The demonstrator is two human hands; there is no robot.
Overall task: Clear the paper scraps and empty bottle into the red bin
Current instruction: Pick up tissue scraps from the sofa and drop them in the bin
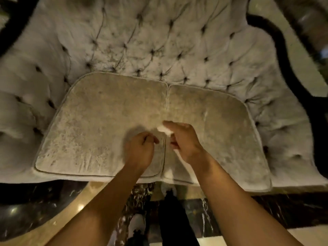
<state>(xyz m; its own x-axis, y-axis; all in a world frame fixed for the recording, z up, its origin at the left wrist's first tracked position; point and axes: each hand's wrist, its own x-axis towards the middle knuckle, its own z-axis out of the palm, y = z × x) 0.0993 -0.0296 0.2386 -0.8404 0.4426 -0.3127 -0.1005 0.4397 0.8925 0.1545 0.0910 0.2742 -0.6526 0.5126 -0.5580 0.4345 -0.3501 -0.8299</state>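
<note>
Both my hands are over the seam between two seat cushions of a pale tufted sofa (pixel 106 112). My right hand (pixel 182 139) is curled around a white paper scrap (pixel 164 129), which shows at its fingertips and again under the palm. To its left, my left hand (pixel 142 148) is closed in a loose fist just beside the seam, and nothing shows in it. The view is blurred. Neither a bottle nor a red bin is in view.
The sofa's buttoned backrest (pixel 159 41) and padded arms wrap around the cushions, edged by a dark curved frame (pixel 291 71). Below the front edge lies a glossy dark marble floor (pixel 35 206) with a tan band. My legs and shoes (pixel 136 226) are at the bottom.
</note>
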